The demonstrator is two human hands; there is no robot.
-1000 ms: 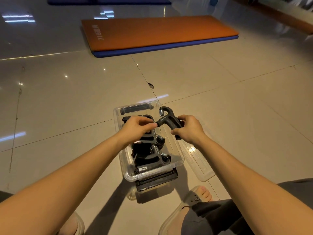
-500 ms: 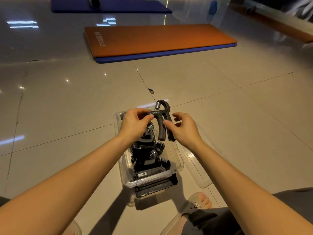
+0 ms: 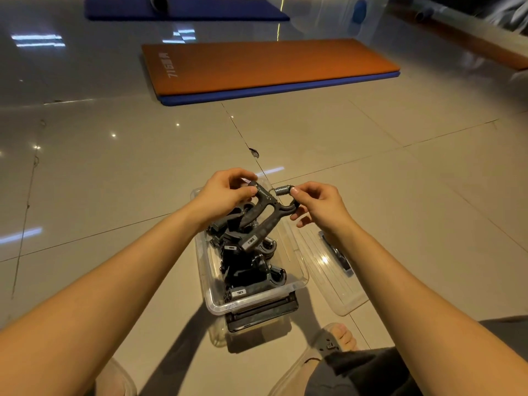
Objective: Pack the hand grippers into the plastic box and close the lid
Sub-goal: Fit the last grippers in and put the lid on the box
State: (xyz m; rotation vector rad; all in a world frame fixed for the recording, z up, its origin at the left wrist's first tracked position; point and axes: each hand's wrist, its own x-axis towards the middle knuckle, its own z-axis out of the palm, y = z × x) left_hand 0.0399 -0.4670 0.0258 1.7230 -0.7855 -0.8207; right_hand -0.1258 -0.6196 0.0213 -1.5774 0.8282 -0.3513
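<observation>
Black hand gripper (image 3: pixel 265 221) is held over the far end of the clear plastic box (image 3: pixel 258 299), one handle angled down toward the pile of other grippers (image 3: pixel 251 270) inside; can't tell if it touches them. Left grip (image 3: pixel 225 192) pinches its upper handle end, fingers curled. Right grip (image 3: pixel 320 201) pinches the curved arm by the metal spring (image 3: pixel 283 190). Box is open, on the tiled floor (image 3: pixel 114 195). Clear lid (image 3: pixel 337 287) lies flat on the floor just right of the box. Orange mat (image 3: pixel 265 64) lies well behind.

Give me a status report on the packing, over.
Left grip, right grip: both holding one gripper over box. Several grippers already inside. Lid off, on floor right of box.
</observation>
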